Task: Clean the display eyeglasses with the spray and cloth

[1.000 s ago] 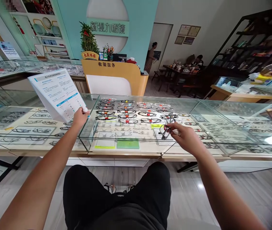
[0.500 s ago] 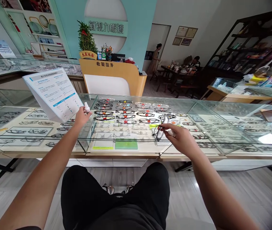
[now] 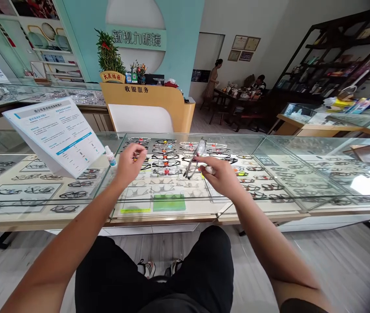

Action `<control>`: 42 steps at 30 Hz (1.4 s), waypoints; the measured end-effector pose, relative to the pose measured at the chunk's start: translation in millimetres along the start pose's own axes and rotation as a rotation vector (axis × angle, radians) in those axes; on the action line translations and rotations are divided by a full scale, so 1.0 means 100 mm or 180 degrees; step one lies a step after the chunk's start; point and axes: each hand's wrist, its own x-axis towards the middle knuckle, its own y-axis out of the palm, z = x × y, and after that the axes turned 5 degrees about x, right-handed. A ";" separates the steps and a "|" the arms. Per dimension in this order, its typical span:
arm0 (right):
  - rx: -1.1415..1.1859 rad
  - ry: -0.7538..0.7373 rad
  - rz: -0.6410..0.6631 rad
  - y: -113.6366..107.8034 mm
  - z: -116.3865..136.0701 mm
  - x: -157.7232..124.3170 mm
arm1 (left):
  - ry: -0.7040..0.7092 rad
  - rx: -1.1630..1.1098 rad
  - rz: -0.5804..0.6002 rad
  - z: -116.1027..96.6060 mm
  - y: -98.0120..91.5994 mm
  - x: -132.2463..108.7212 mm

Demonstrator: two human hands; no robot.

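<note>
A pair of eyeglasses [image 3: 190, 167] is pinched between the thumb and fingers of my right hand [image 3: 219, 174], above the glass counter [image 3: 159, 208]. Something small and white, perhaps a cloth, shows in the palm of that hand. My left hand [image 3: 130, 164] is over the counter with fingers loosely curved and apart, holding nothing I can see. Just left of it, a small white spray bottle [image 3: 110, 156] with a blue label stands upright on the glass. Rows of glasses frames [image 3: 166, 164] with coloured tags lie below my hands.
A folded printed sign [image 3: 64, 134] stands on the counter at the left. A green pad [image 3: 169, 202] lies near the front edge. Beyond is a wooden cashier desk [image 3: 185, 106] with a plant [image 3: 109, 54]. Two people are at the back, near a dark table [image 3: 237, 99].
My left hand has let go of the white bottle, now standing on the counter, and moved right. My right hand has brought the eyeglasses left and slightly up. The view has shifted a little.
</note>
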 end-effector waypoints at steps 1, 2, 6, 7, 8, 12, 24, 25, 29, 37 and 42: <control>0.0064 -0.0121 -0.0004 0.07 -0.02 0.12 | -0.0004 -0.0281 0.0361 -0.09 0.07 0.08; 0.0121 -0.0232 0.0001 0.14 -0.03 0.23 | -0.0016 -0.0574 0.0692 -0.15 0.15 0.16; 0.0232 -0.0569 0.0078 0.43 -0.11 0.64 | -0.0094 -0.1531 0.1495 -0.16 0.44 0.49; 0.0224 -0.0612 0.0090 0.49 -0.14 0.73 | -0.0126 -0.1665 0.1545 -0.12 0.49 0.56; 0.0211 -0.0639 0.0083 0.56 -0.17 0.81 | -0.0175 -0.1759 0.1533 -0.07 0.55 0.63; 0.0265 -0.0688 -0.0005 0.81 -0.33 1.08 | -0.0456 -0.1876 0.1134 0.17 0.67 0.81; 0.0958 -0.0854 0.0172 1.25 -0.64 1.23 | -0.0999 -0.1684 0.0659 0.51 0.76 0.64; 0.1019 -0.0862 0.0183 1.24 -0.63 1.22 | -0.1005 -0.1697 0.0719 0.50 0.76 0.64; 0.1361 -0.0790 -0.0078 1.19 -0.55 1.15 | -0.1101 -0.1812 0.0866 0.43 0.76 0.63; 0.3069 0.1199 -0.0676 1.18 -0.45 1.17 | -0.1320 -0.2279 0.0863 0.31 0.71 0.62; 0.3829 0.1436 -0.0293 1.21 -0.49 1.23 | -0.1553 -0.2700 0.1132 0.34 0.77 0.57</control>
